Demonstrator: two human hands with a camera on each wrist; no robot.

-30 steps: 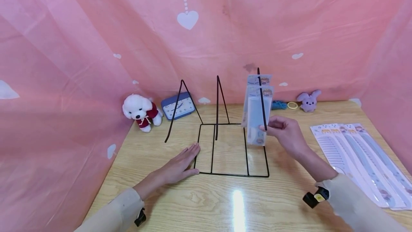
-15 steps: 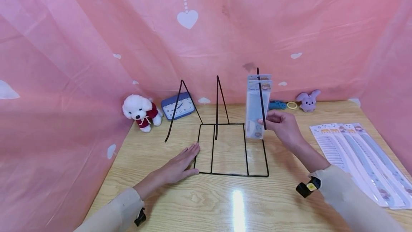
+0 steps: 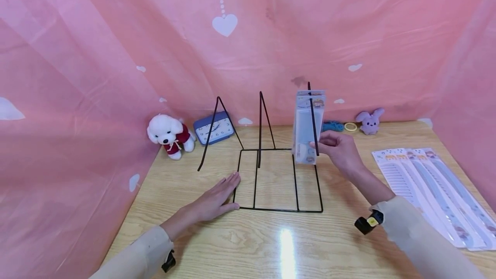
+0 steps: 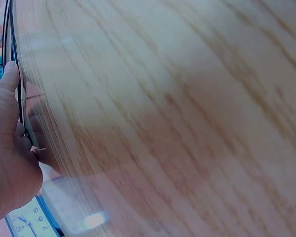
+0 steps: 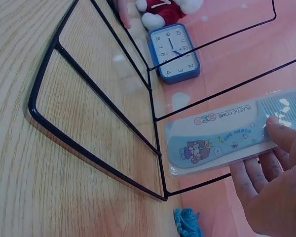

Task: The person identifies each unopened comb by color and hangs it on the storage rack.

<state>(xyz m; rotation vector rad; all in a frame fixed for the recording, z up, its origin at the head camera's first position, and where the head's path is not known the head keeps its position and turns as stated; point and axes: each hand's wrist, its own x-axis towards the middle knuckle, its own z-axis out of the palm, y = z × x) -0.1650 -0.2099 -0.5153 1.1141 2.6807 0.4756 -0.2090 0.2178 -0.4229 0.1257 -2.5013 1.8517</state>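
A black wire display rack (image 3: 322,211) stands on the table with three upright hooks. On its right hook hangs a light-blue plastic comb (image 5: 222,138) in a clear card pack, printed with a cartoon girl. My right hand (image 3: 340,152) pinches this pack by its right edge, thumb in front and fingers behind. Another pack hangs just behind it, mostly hidden, its top showing. My left hand (image 3: 217,197) lies with straight fingers against the left side of the rack's base. In the left wrist view only part of the left hand (image 4: 12,148) shows.
Several packaged combs (image 3: 426,197) lie fanned out on the right of the table. Along the back sit a white toy dog (image 3: 164,128), a blue clock (image 3: 214,129), a teal bundle (image 3: 333,126), a yellow ring (image 3: 350,127) and a purple plush rabbit (image 3: 370,122). A pink curtain hangs behind.
My right hand has pushed the front comb pack back along the right hook, close to the pack behind it. The left hand has stayed in place.
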